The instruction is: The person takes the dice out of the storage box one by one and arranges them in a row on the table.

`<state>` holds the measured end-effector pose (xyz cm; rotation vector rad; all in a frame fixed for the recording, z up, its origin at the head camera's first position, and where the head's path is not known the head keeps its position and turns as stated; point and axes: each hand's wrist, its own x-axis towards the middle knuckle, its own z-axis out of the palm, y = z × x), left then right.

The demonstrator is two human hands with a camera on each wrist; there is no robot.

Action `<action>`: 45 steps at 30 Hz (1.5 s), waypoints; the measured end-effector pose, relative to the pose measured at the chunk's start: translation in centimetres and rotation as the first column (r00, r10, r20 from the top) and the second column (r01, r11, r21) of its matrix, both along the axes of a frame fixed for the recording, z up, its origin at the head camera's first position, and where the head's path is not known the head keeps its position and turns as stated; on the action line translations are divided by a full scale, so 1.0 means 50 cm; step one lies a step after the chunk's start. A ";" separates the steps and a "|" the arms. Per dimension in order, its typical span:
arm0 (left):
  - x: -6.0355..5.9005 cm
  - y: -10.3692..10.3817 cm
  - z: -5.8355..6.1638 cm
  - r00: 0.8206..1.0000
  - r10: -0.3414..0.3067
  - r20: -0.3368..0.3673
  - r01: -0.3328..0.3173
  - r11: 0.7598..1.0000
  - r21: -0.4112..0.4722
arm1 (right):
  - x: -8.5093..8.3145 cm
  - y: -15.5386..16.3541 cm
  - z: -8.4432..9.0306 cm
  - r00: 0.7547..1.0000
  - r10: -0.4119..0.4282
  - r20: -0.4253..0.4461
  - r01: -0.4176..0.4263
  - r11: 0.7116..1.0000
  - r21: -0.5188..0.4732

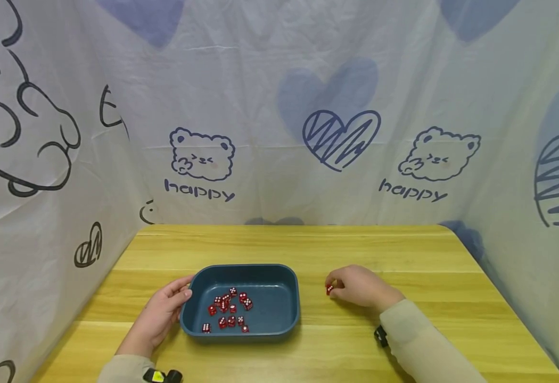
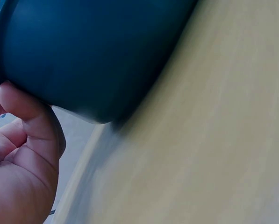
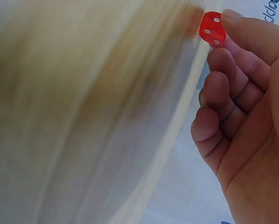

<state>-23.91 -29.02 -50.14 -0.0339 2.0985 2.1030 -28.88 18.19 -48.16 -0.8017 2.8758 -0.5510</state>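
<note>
A dark blue rectangular tray (image 1: 286,335) stands on the table, with several red dice (image 1: 224,304) with white pips lying mostly in its left half. At the tray's left end, my left hand (image 1: 162,314) holds the rim; the left wrist view shows the thumb (image 2: 25,102) against the tray wall (image 2: 83,51). To the right of the tray, my right hand (image 1: 358,287) pinches one red die (image 3: 213,29) between thumb and fingertips, close to the tabletop. The other fingers (image 3: 218,86) of that hand are bent and hold nothing.
The yellow wood-grain table (image 1: 270,244) ends at a back edge in front of a white curtain (image 1: 260,106) printed with hearts and bears. Similar cloth hangs at both sides. Dark straps with small devices (image 1: 162,375) sit on both wrists.
</note>
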 end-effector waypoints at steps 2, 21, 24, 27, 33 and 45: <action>0.001 0.000 0.000 1.000 -0.002 0.000 0.002 1.000 0.002 | 0.001 0.000 0.002 1.000 -0.006 -0.002 0.006 1.000 -0.004; 0.004 -0.001 -0.006 1.000 0.007 0.004 -0.007 1.000 0.001 | 0.005 -0.003 0.009 1.000 -0.015 0.005 0.015 1.000 -0.017; 0.002 0.000 -0.006 1.000 0.006 0.008 -0.006 1.000 -0.001 | 0.004 -0.002 0.007 1.000 -0.021 -0.002 0.021 1.000 -0.010; 0.000 0.001 -0.005 1.000 0.005 0.005 -0.005 1.000 -0.001 | 0.003 0.001 0.002 1.000 -0.022 -0.001 0.022 1.000 -0.012; -0.002 0.002 -0.006 1.000 -0.001 -0.005 0.001 1.000 0.001 | 0.001 0.001 -0.004 1.000 -0.007 0.018 0.007 1.000 0.002; -0.002 -0.001 -0.008 1.000 0.002 0.002 -0.002 1.000 -0.005 | -0.002 -0.039 0.002 0.998 0.070 -0.007 -0.069 0.997 0.024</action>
